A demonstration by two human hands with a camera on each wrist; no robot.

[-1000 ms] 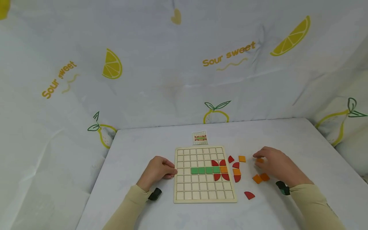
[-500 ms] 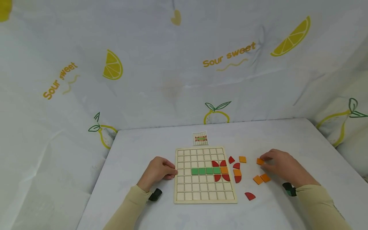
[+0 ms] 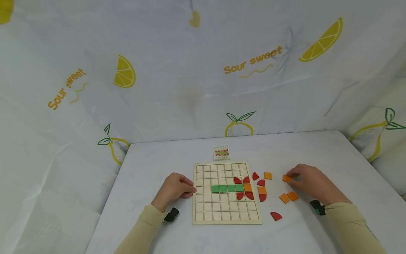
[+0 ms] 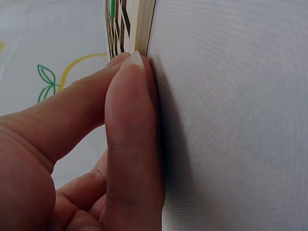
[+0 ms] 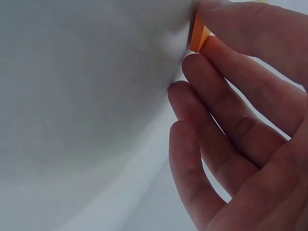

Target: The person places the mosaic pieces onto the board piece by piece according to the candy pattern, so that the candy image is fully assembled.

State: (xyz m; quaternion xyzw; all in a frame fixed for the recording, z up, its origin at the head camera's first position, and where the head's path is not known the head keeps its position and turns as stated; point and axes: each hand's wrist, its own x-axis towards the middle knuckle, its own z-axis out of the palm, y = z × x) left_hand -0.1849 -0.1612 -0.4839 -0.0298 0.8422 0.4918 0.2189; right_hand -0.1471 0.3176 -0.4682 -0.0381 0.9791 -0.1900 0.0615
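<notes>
Left hand (image 3: pixel 175 186) pinches left edge of board (image 3: pixel 215 206) | right hand (image 3: pixel 307 180) pinches orange tile (image 3: pixel 286 178) | loose pieces (image 3: pixel 268 175) lie between

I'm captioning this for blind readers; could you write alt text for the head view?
A right hand pinches an orange square at a white table, while the left hand touches the left edge of a gridded board. It bears green squares, red quarter-circles and another orange square; loose pieces lie to its right, a card beyond.
</notes>
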